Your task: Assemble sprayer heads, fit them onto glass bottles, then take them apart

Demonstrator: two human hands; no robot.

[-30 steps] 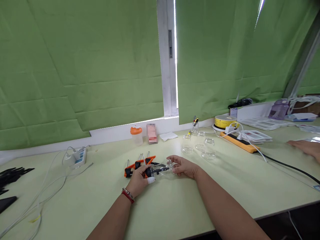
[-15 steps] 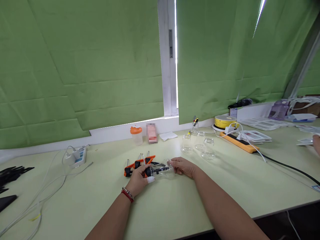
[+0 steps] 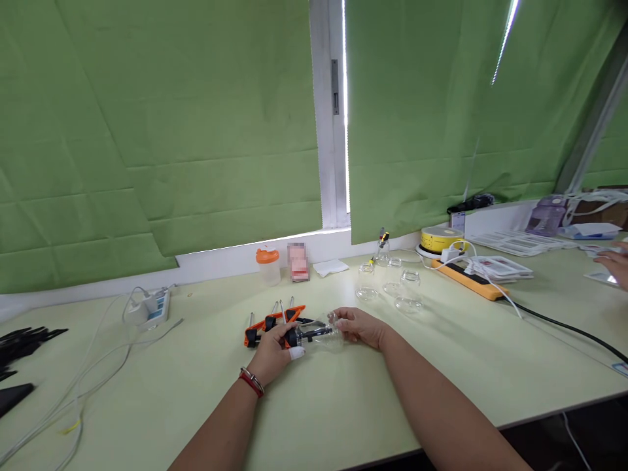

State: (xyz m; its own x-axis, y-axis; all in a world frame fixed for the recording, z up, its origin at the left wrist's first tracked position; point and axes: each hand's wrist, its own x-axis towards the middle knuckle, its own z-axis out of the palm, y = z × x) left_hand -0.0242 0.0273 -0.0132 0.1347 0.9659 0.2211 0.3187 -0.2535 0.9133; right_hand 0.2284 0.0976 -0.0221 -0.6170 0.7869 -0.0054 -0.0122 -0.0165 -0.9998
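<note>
On the table, my left hand (image 3: 273,352) is closed round the black collar of an orange-and-black fitting (image 3: 290,336) with a metal rod. White tape wraps one of its fingertips. From that fitting a dark stem points right, into or behind a clear bottle (image 3: 328,340) lying on its side; which one I cannot tell. My right hand (image 3: 360,325) grips the bottle's right end between curled fingers. Similar orange-and-black fittings (image 3: 269,322) with upright metal rods lie just beyond my left hand.
Several clear glass bottles (image 3: 410,293) stand beyond my right hand. Behind are a cup with an orange lid (image 3: 267,267), a small pink box (image 3: 298,263) and a yellow round case (image 3: 442,239). An orange power strip (image 3: 466,280) and cables lie right; another person's hand (image 3: 615,265) is at the edge.
Both my hands keep their hold, with only a slight shift of the right fingers on the bottle. The other person's hand has come further into view at the right.
</note>
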